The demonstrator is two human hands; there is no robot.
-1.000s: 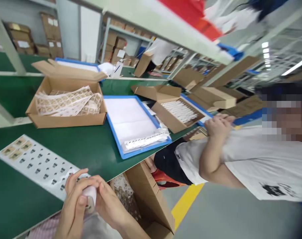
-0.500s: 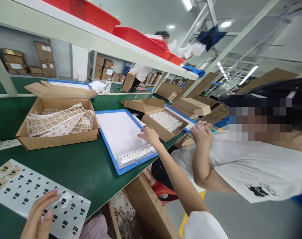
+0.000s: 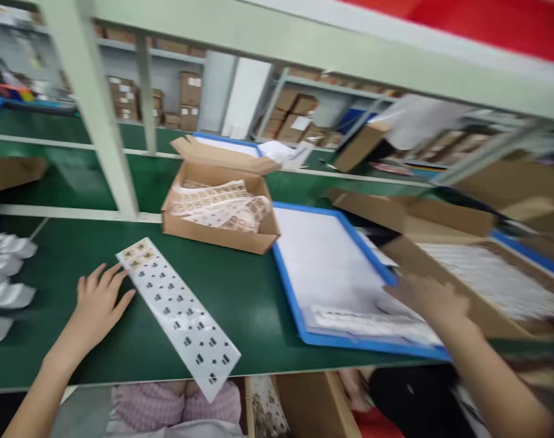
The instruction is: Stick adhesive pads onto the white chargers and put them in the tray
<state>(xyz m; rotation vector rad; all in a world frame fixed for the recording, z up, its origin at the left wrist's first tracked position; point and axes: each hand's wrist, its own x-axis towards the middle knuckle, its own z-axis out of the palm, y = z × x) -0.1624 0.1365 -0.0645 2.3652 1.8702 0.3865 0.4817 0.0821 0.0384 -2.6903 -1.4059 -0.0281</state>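
Note:
My left hand [image 3: 98,304] lies over the green bench with its fingers spread, holding nothing. Its fingertips are beside the far end of a long sticker sheet [image 3: 181,310], white with dark cut-outs and a few tan stickers left at the top. The sheet's near end hangs over the bench edge. At the right, my right hand [image 3: 430,298] is above the right rim of a blue-edged tray [image 3: 288,292]; motion blurs its fingers, so whether it holds anything is unclear. A row of small white parts [image 3: 363,319] lies along the tray's near side.
Behind the sheet stands an open cardboard box [image 3: 217,237] of sticker sheets. Another open box [image 3: 434,277] at the right contains many white pieces. White plastic parts [image 3: 5,267] sit at the left edge. A shelf post [image 3: 103,140] rises behind the bench. A carton [image 3: 304,398] stands below.
The view has swung left. My left hand has moved from over the sheet's near part to beside its far end. My right hand has shifted toward the tray's right rim.

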